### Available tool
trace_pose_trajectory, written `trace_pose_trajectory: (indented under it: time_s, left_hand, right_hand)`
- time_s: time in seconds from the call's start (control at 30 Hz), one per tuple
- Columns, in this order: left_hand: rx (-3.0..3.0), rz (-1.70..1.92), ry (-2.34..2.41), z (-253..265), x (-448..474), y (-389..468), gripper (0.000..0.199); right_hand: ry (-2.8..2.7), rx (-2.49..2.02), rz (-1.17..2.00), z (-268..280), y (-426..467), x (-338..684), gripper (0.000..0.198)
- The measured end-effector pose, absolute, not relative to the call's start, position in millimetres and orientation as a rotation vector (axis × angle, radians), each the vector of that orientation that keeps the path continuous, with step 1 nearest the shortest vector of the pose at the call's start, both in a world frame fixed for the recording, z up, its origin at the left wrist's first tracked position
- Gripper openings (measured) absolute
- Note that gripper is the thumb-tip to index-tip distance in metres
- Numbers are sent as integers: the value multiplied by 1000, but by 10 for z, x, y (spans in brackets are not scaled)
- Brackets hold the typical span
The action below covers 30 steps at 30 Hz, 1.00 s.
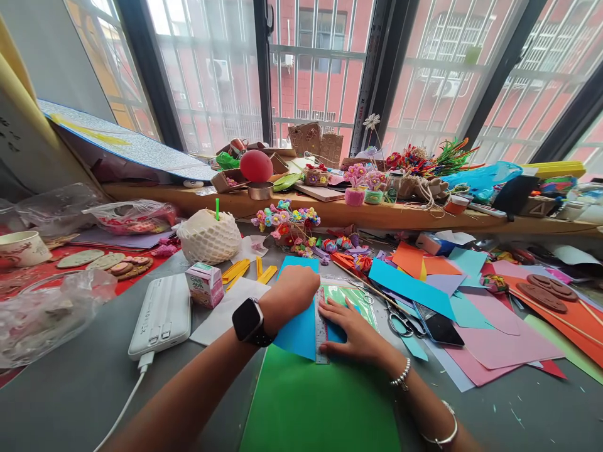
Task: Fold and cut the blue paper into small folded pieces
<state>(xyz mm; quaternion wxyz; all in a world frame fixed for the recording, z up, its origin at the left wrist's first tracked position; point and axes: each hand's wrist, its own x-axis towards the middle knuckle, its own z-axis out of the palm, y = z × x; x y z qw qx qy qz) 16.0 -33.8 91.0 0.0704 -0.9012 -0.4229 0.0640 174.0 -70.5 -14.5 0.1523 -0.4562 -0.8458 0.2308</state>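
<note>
Blue paper lies over a green sheet on the grey table, with a clear ruler lengthwise on it. My left hand is closed in a fist above the blue paper, near the ruler's far part; whatever its fingers hold is hidden. My right hand lies flat with fingers spread, its fingertips touching the ruler and blue paper. Just beyond it is a glossy green-patterned packet. Scissors with dark handles lie to the right of that hand, beside a phone.
A white power bank with a cable and a small drink carton stand left. Behind them is a netted coconut with a green straw. Coloured paper is scattered right. Crafts and a red balloon crowd the wooden sill.
</note>
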Motion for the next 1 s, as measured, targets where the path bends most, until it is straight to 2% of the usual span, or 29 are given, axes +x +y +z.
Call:
trace_pose_trajectory:
  time_s: [0.63,0.83,1.0]
  left_hand:
    - [-2798,148,-911,871,263,-417,17]
    - [-2775,125,-1108,860,225,-370,16]
    - [-2689,200,-1443,864,-8,-380,30]
  right_hand:
    - [-2429,-1319,653,-161,-676,1736,69]
    - [-2403,-1322,658,-191,-676,1744,74]
    - [-2412,-1314,667,-156,-690,1735,77]
